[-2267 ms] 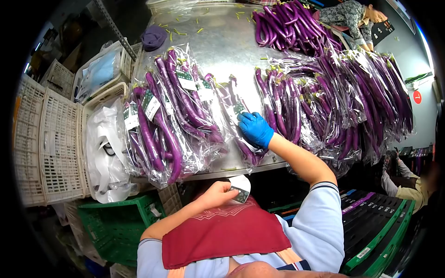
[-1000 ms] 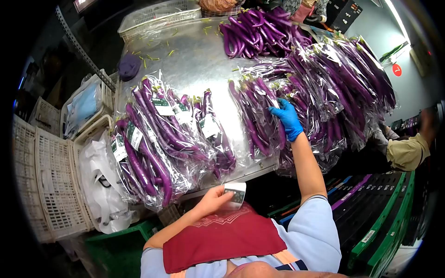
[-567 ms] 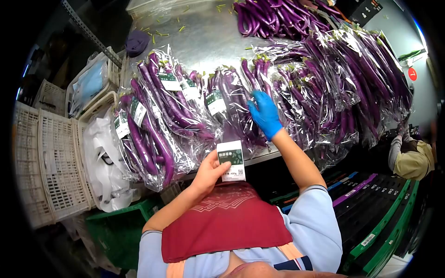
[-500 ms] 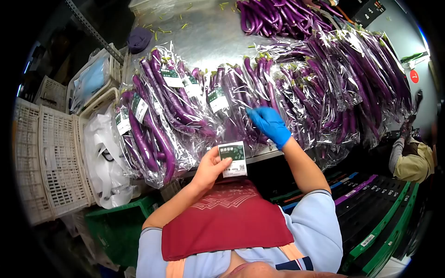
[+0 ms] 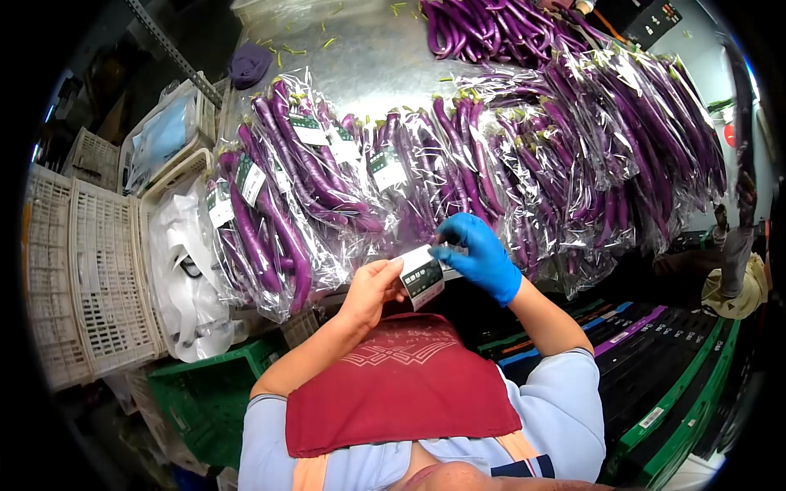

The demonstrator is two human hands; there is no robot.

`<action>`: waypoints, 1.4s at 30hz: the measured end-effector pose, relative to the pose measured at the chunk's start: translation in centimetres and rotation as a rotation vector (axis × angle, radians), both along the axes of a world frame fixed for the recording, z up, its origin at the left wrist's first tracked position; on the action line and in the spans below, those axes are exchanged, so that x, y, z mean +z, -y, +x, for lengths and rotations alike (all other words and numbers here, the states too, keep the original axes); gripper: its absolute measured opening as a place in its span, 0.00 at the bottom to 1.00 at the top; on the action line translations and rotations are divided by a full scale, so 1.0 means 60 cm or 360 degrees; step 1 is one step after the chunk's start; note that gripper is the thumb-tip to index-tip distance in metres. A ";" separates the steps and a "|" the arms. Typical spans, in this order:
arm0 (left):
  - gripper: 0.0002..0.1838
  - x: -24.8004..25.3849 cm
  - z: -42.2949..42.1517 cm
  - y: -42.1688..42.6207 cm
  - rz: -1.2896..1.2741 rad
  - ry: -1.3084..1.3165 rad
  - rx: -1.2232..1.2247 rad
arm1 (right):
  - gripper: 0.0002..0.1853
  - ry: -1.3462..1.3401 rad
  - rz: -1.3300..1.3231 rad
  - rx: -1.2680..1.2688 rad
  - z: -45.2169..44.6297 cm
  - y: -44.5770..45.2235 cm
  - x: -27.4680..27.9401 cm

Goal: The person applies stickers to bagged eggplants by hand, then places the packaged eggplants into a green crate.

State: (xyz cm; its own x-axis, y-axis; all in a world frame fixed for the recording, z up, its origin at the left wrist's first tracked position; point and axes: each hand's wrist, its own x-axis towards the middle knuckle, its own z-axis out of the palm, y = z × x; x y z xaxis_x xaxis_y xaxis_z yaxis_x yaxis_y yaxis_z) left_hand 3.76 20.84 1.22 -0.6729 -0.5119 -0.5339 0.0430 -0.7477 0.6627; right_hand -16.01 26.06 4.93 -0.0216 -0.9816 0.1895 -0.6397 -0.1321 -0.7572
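Bare, my left hand (image 5: pixel 375 288) pinches a small stack of white and dark-green labels (image 5: pixel 422 282) in front of the apron. My right hand (image 5: pixel 485 260), in a blue glove, has its thumb and fingertips closed on the upper right corner of the labels. Just beyond both hands lie clear plastic bags of long purple eggplants (image 5: pixel 463 168) in a row on the metal table. Several bags at the left carry the same kind of label, such as the bag (image 5: pixel 327 184) beyond my left hand.
Loose eggplants (image 5: pixel 491 33) are heaped at the back of the metal table (image 5: pixel 368 57). White plastic crates (image 5: pixel 102 278) and a green crate (image 5: pixel 209 397) stand at the left. Stacked black and green crates (image 5: pixel 655 385) are at the right, near another person's sleeve (image 5: pixel 737 262).
My right hand has come back from the bagged eggplants to the labels and gripped their corner. The labels have tilted in my left hand. The other person's arm at the right has risen.
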 end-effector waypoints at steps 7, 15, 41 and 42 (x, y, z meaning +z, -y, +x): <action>0.12 -0.005 -0.001 -0.007 -0.0027 0.0016 -0.0097 | 0.11 -0.0093 -0.0139 0.0505 0.049 -0.014 -0.020; 0.13 -0.012 0.003 -0.011 -0.0147 0.0048 -0.0179 | 0.12 0.0029 -0.0131 0.0431 0.050 -0.024 -0.037; 0.13 -0.130 0.036 -0.026 -0.0035 0.0501 -0.0590 | 0.18 -0.0285 0.0647 0.0587 -0.178 0.324 -0.101; 0.13 -0.131 0.037 -0.025 -0.0050 0.0504 -0.0575 | 0.17 -0.0434 0.0739 0.0530 -0.174 0.331 -0.102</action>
State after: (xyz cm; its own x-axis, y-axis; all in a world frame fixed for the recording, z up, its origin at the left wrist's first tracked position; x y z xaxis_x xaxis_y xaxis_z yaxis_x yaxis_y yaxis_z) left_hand 5.98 22.34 -6.62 -0.6174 -0.2942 -0.7296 -0.4237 -0.6570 0.6235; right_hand -26.43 6.17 -1.18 0.2881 -0.9086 -0.3024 -0.7990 -0.0540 -0.5989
